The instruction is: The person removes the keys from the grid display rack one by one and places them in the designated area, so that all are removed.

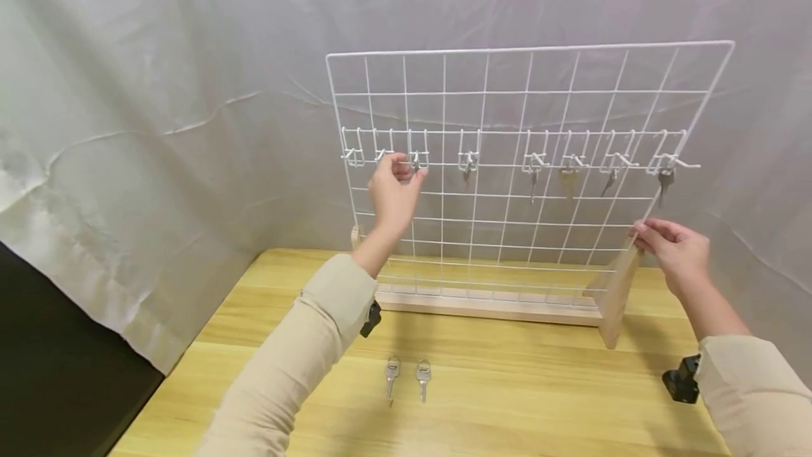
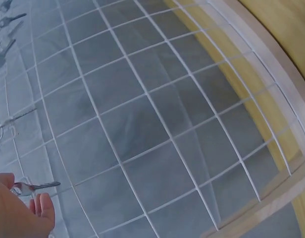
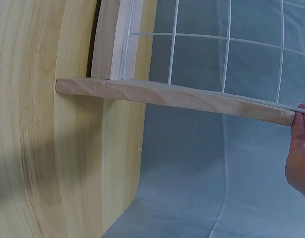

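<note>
A metal key [image 2: 31,188] sits at the third hook [image 1: 416,155] from the left on a white wire grid panel [image 1: 488,196], left of centre in the head view and at the lower left of the left wrist view. The left hand [image 1: 395,192] is partly curled, thumb and fingers curving about the key's head; whether they pinch it or only touch it, I cannot tell. Five more keys [image 1: 665,178] hang from the hooks to the right, in a row ending at the panel's right edge. Near the right of the head view, the right hand [image 1: 684,252] pinches the top of the wooden side support [image 1: 615,309] between thumb and fingers, against the panel's edge. Two loose keys lie side by side at bottom centre, a left one [image 1: 392,371] and a right one [image 1: 423,374], on the wood-grain bench [image 1: 507,386]. Both arms wear beige sleeves [image 1: 285,365] and black wrist cameras [image 1: 681,381]. A grey cloth backdrop [image 1: 222,55] fills the upper frame.
</note>
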`<act>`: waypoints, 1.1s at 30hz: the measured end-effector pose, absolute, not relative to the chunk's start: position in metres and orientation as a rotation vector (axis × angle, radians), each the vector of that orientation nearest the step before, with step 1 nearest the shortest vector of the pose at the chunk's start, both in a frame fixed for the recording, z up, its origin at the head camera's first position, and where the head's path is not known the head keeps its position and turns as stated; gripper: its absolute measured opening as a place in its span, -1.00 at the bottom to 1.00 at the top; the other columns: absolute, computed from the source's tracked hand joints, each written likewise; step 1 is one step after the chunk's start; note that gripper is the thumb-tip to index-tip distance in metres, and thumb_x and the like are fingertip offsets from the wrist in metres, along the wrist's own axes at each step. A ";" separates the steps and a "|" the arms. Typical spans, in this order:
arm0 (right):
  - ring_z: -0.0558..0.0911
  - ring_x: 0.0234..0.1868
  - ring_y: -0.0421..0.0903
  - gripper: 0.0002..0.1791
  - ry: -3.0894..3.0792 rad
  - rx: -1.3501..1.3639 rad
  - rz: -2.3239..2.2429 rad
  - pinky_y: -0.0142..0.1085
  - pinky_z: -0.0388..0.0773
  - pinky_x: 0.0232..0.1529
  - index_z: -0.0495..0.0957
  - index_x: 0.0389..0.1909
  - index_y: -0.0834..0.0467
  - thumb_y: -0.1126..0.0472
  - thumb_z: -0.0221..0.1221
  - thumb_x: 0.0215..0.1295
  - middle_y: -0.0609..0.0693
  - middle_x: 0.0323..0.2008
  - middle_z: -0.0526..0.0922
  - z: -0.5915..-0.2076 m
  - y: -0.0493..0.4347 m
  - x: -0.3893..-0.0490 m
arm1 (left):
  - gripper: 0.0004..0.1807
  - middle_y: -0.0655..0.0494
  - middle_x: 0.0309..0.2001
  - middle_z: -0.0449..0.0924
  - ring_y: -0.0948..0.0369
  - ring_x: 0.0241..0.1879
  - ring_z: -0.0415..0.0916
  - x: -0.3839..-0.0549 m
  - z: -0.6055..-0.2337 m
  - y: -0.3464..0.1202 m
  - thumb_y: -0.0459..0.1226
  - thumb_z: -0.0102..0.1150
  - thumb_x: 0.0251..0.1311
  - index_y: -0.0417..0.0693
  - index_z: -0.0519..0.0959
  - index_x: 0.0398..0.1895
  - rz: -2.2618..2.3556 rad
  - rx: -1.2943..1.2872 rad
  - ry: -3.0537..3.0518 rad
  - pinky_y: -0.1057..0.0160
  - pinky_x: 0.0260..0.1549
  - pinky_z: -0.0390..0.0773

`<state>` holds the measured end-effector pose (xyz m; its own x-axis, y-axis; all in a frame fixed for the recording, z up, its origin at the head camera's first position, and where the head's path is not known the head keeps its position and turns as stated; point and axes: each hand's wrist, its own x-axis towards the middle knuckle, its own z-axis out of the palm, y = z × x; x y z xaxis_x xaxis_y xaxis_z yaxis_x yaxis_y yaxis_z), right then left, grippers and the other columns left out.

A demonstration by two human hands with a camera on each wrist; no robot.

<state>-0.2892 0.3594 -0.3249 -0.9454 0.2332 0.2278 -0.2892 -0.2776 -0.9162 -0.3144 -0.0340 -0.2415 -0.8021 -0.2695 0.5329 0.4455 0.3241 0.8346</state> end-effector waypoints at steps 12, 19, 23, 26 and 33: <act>0.70 -0.51 -0.26 -0.77 -1.615 0.102 2.283 -0.52 0.61 -0.42 0.67 -0.50 0.12 0.49 0.16 0.13 -0.10 -0.56 0.72 -0.324 0.357 -0.289 | -0.85 -0.19 -0.25 0.66 0.01 -0.25 0.63 -0.318 -0.237 -0.040 -0.44 0.22 0.07 -0.34 0.58 -0.27 -1.544 -0.196 -1.937 0.34 -0.22 0.62; 0.70 -0.52 -0.25 -0.75 -1.560 0.138 2.289 -0.51 0.61 -0.42 0.67 -0.52 0.16 0.53 0.14 0.12 -0.07 -0.56 0.72 -0.326 0.354 -0.292 | -0.87 -0.17 -0.32 0.68 0.26 -0.49 0.49 -0.314 -0.232 -0.046 -0.37 0.23 0.10 -0.31 0.62 -0.34 -1.530 -0.199 -1.962 0.54 -0.45 0.47; 0.70 -0.52 -0.24 -0.75 -1.550 0.133 2.287 -0.51 0.61 -0.42 0.67 -0.53 0.16 0.53 0.14 0.12 -0.07 -0.57 0.72 -0.326 0.353 -0.293 | -0.87 -0.17 -0.34 0.69 0.42 -0.56 0.42 -0.312 -0.230 -0.047 -0.35 0.24 0.10 -0.30 0.64 -0.36 -1.578 -0.171 -1.983 0.58 -0.51 0.46; 0.70 -0.52 -0.25 -0.75 -1.554 0.123 2.285 -0.51 0.60 -0.42 0.67 -0.53 0.16 0.53 0.14 0.12 -0.07 -0.57 0.72 -0.326 0.353 -0.292 | -0.87 -0.19 -0.36 0.68 0.42 -0.59 0.44 -0.311 -0.230 -0.049 -0.36 0.24 0.10 -0.30 0.65 -0.37 -1.600 -0.167 -1.986 0.54 -0.50 0.54; 0.70 -0.53 -0.26 -0.77 -1.573 0.099 2.279 -0.52 0.60 -0.44 0.67 -0.53 0.13 0.50 0.16 0.12 -0.09 -0.58 0.72 -0.327 0.356 -0.291 | -0.85 -0.22 -0.39 0.67 0.44 -0.61 0.43 -0.307 -0.229 -0.049 -0.35 0.22 0.12 -0.33 0.65 -0.38 -1.602 -0.200 -2.010 0.47 -0.47 0.59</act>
<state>-0.2911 0.3558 -0.3273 -0.9294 0.2593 0.2625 -0.3374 -0.3093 -0.8891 -0.3070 -0.0494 -0.2293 -0.8342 -0.2207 0.5054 0.4435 0.2760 0.8527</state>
